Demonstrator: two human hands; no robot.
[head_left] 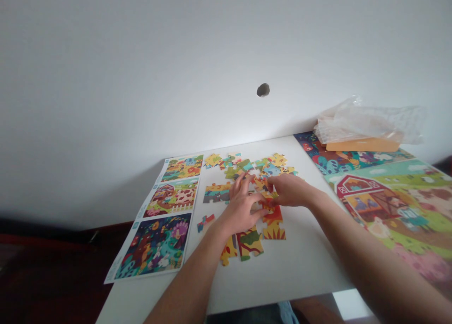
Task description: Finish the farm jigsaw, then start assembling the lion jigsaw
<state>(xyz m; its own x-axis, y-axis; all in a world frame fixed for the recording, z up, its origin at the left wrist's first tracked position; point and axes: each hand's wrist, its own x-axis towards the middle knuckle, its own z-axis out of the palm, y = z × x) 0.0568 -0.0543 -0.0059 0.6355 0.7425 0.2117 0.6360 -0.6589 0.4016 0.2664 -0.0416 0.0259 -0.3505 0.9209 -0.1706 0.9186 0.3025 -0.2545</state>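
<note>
My left hand [242, 206] lies over the middle of the loose jigsaw pieces, its fingers spread and its thumb touching the side of a red-and-yellow lion piece [272, 214]. On the other side of that piece, my right hand [288, 190] is bent with thumb and fingers closing on a puzzle piece, mostly hidden by the fingers. Below the lion piece is a yellow piece with leaf shapes [274, 231]. Nearer me lie a green-and-yellow tree piece [250, 244] and a yellow-and-brown piece [229, 251]. A joined grey-and-orange section [216, 192] sits left of my left hand.
Several loose pieces [213, 160] lie along the back of the white table [289, 263]. A picture sheet [165, 215] with three scenes is at left. On the right, a farm poster [399, 211] bears an orange box [363, 144] and clear plastic wrapping [370, 121]. A wall rises behind.
</note>
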